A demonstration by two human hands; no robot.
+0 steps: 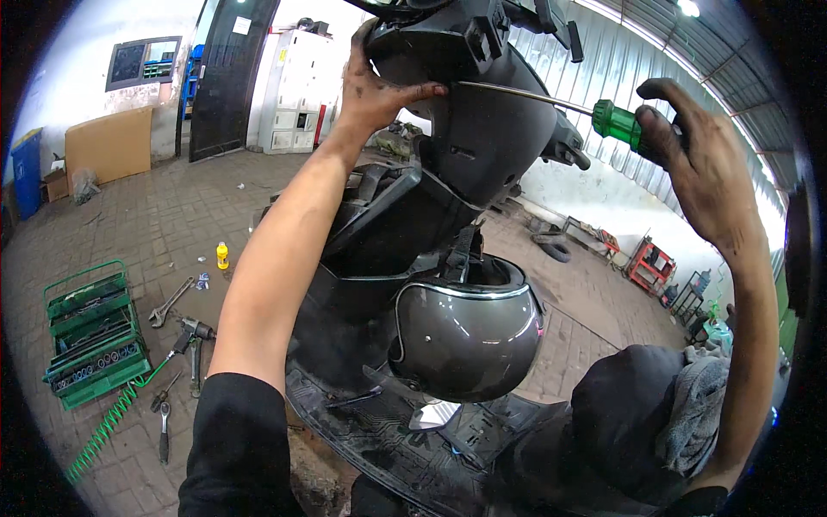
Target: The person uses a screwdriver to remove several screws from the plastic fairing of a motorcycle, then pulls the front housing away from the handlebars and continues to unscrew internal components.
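Observation:
A scooter's black front panel (491, 138) stands upright before me, the dark handlebar cover (422, 43) above it. My left hand (375, 90) grips the left side of that cover, its thumb stretched right along the seam; some fingertips are hidden behind the plastic. From the right, my right hand (702, 159) holds a screwdriver (616, 122) by its green handle, index finger raised off it. The long shaft runs left, roughly level, with its tip at the seam near my left thumb. A dark grey helmet (469, 332) hangs below the panel, above the scooter's footboard (370, 431).
On the brick floor at left lie a green toolbox (95, 336), an impact wrench (191, 332) on a green coiled hose (112, 422), an adjustable wrench (170, 302), a ratchet (164, 431) and a yellow bottle (222, 256). A grey cloth (698, 401) rests on my leg. A red cart (650, 267) stands far right.

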